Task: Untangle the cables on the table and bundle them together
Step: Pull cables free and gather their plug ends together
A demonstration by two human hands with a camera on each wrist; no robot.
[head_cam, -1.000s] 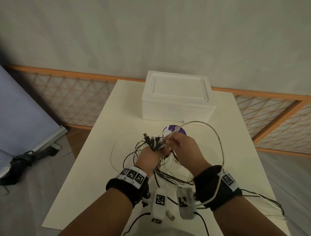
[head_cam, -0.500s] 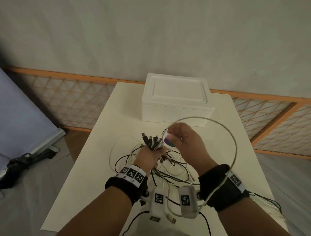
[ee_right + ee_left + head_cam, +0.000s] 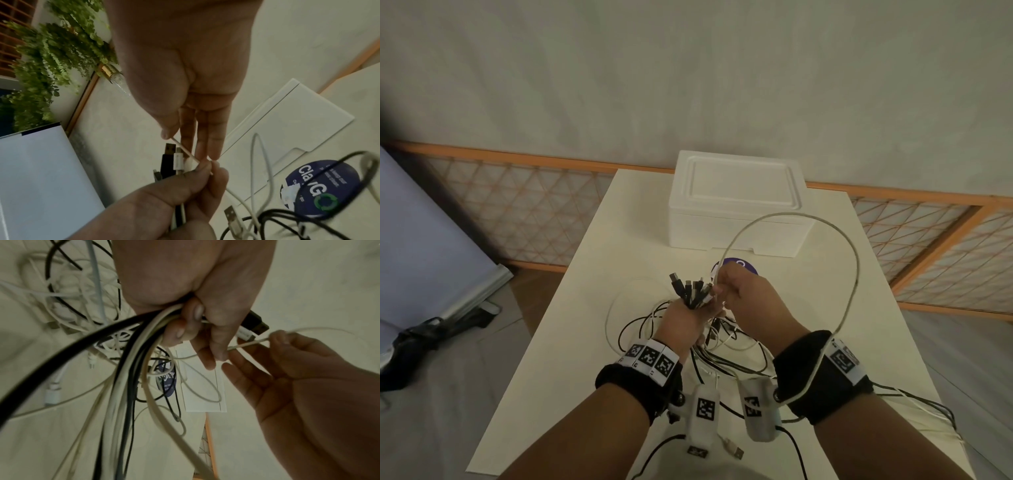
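Cream worktop [image 3: 558, 377] stands vs a pale wall w/ an orange lattice rail [image 3: 524, 205] behind it. White foam box [image 3: 736, 202] sits at the far end, lid on; a round purple sticker [image 3: 748, 267] lies on the surface just in front of it. Tangle of black & white cables [image 3: 654, 329] lies mid-worktop, under both hands, w/ more strands trailing off the near right edge.

Left hand [image 3: 685, 317] is raised over the tangle, fingers [image 3: 191, 316] curled tight round a bunch of cable ends [image 3: 688, 289]; USB plugs fan out above the fist, cords hang down to the pile. Right hand [image 3: 750, 298] is just beside it, thumb & forefinger pinching a thin white cable [image 3: 854, 270] near its end, other fingers [image 3: 213, 141] straight & together. That cable arcs up & round to the right in a big loop in front of the box, then drops across the right wrist strap [image 3: 825, 380]. Loose plug [image 3: 736, 452] lies near the front edge.
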